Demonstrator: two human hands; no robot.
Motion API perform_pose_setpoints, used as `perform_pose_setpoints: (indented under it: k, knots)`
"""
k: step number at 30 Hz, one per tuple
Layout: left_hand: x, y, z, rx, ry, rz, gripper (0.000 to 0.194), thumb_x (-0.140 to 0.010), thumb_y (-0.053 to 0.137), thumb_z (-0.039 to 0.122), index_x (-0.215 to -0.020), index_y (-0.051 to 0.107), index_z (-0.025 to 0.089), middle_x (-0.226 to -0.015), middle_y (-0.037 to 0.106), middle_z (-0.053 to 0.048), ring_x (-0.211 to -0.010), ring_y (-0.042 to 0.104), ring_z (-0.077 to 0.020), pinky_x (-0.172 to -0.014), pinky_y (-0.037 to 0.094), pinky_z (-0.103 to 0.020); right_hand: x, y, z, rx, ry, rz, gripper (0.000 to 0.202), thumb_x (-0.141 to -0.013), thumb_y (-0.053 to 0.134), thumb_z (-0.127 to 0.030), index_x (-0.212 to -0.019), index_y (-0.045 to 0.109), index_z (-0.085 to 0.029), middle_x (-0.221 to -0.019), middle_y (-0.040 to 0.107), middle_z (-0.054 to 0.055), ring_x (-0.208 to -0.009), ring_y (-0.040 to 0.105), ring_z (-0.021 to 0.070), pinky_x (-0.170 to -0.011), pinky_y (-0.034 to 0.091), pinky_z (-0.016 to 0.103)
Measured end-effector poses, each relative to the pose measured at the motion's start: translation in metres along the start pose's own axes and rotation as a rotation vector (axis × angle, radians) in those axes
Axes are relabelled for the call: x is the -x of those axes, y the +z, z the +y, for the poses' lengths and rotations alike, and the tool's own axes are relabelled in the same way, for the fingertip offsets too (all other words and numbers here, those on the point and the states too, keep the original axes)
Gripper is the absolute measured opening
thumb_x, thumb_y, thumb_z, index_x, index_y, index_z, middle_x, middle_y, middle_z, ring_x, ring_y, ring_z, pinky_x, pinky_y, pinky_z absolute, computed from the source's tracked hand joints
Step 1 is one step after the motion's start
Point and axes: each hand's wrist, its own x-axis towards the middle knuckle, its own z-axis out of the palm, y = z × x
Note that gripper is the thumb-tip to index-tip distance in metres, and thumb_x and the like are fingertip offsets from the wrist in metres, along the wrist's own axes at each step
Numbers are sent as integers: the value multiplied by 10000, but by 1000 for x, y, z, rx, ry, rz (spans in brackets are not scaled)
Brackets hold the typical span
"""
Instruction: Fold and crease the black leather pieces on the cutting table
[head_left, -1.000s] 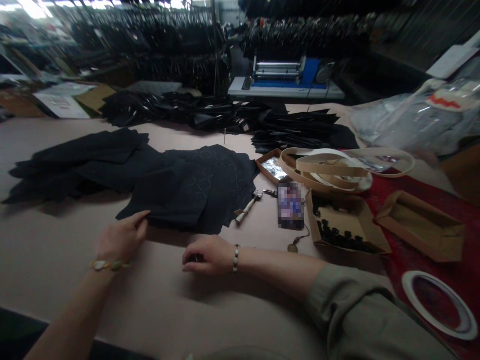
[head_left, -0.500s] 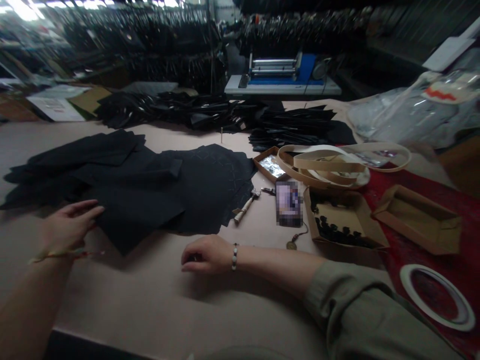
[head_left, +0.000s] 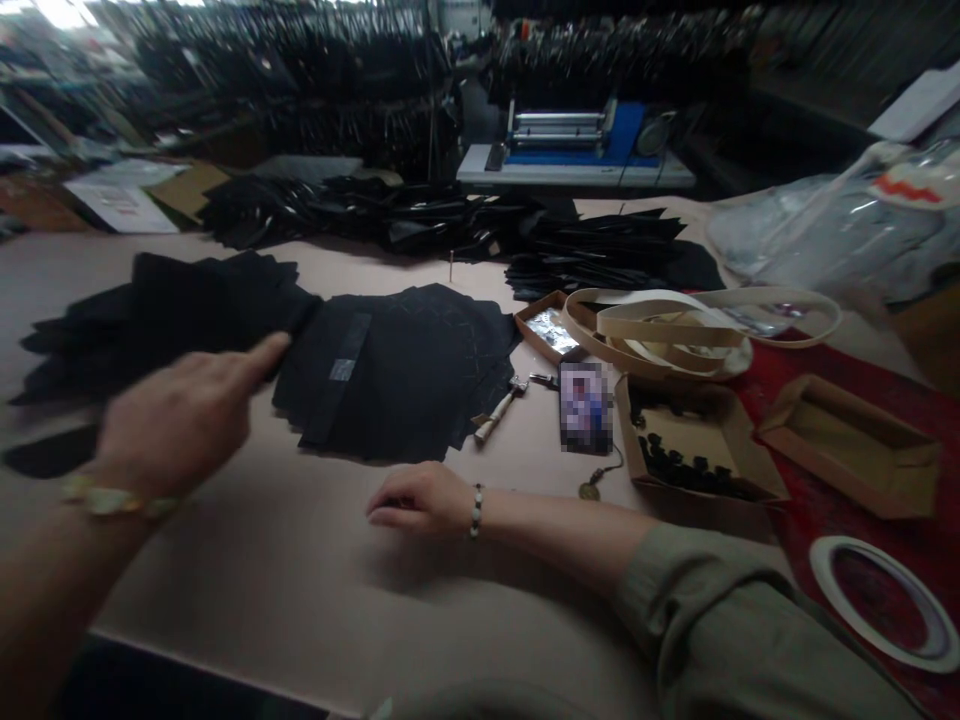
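My left hand is at the lower edge of the left pile of black pieces, index finger stretched out against the black material. Its other fingers are blurred and mostly hidden, so any grip cannot be made out. Right of it lies another stack of black pieces, the top bearing faint pale lines. On that stack's left part is a black strip with a small shiny patch. My right hand rests on the table in front of this stack, fingers loosely curled with nothing visible in them.
Right of the stack lie a small tool, a phone-like object, a carton of small black parts, beige band coils, an open cardboard tray and a white ring. Black bundles line the back.
My left hand has moved right and up. The large black piece that hung over the front of the right stack has gone from there, uncovering the strip. My right hand has barely moved.
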Motion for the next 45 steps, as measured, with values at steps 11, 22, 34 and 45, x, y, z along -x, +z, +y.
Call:
perform_pose_setpoints:
  k: [11, 22, 34, 45]
  knots:
    - [45, 86, 122, 436, -110, 79, 371, -912, 525, 281, -1264, 561, 171, -1136, 683, -88, -1052, 604, -236, -909, 478, -330, 10, -15, -11, 48, 160, 125, 353, -987, 386, -360, -681, 449, -195, -568, 392, -55, -522, 371, 95, -560, 247, 236]
    - [54, 89, 114, 467, -125, 157, 100, -899, 569, 251, -931, 647, 199, -951, 714, -56, -889, 645, -220, -782, 483, -329, -1, -24, 1, 142, 345, 361, 273, -970, 471, -393, -884, 626, -185, -719, 612, -3, -650, 551, 129, -626, 355, 237]
    - [56, 80, 109, 586, 140, -10, 213, -931, 528, 330, -1048, 675, 230, -1033, 676, -54, -959, 595, -212, -802, 498, -323, -1, -36, 5, 760, 99, 101, 249, -951, 523, -355, -1070, 683, -207, -911, 628, 70, -860, 534, 205, -773, 342, 342]
    - [61, 69, 116, 608, -50, -238, 217, -940, 466, 359, -865, 613, 219, -932, 621, -42, -905, 597, -196, -768, 464, -292, -7, -31, 4, 857, 277, 12, 256, -978, 491, -376, -943, 659, -185, -961, 635, 68, -900, 532, 210, -794, 288, 370]
